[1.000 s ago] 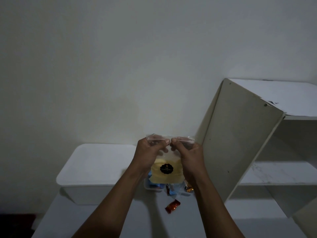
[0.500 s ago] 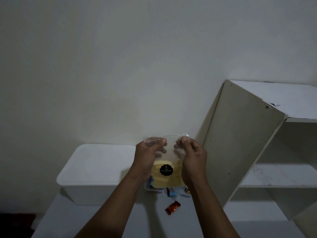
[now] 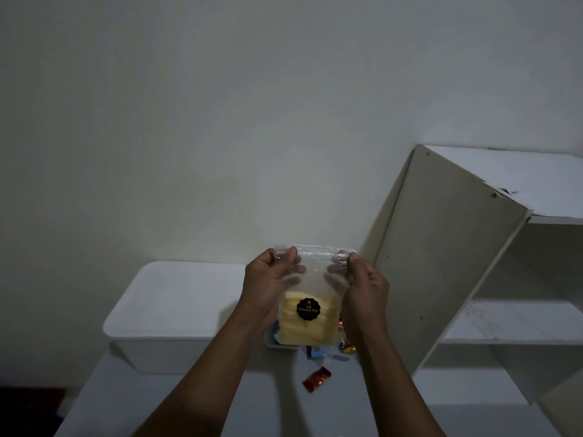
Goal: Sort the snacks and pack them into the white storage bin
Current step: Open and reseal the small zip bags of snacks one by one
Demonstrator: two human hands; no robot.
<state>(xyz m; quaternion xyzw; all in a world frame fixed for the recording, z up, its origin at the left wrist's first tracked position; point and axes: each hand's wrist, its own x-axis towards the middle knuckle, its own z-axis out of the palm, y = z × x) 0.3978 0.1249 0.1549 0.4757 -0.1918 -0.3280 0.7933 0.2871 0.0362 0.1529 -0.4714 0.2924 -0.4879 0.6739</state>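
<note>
Fingers of left hand (image 3: 268,288) and right hand (image 3: 362,288) pinching snack bag (image 3: 310,310) top corners.

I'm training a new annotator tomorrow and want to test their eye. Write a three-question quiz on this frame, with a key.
1. True or false: the clear snack bag lies flat on the table.
2. How many hands pinch the bag's top edge? A) none B) one C) two
3. Fill in: the round label on the bag is ___ in colour.

Key
1. False: it is held up above the table.
2. C: the left hand and the right hand each pinch a top corner.
3. Black.
</note>
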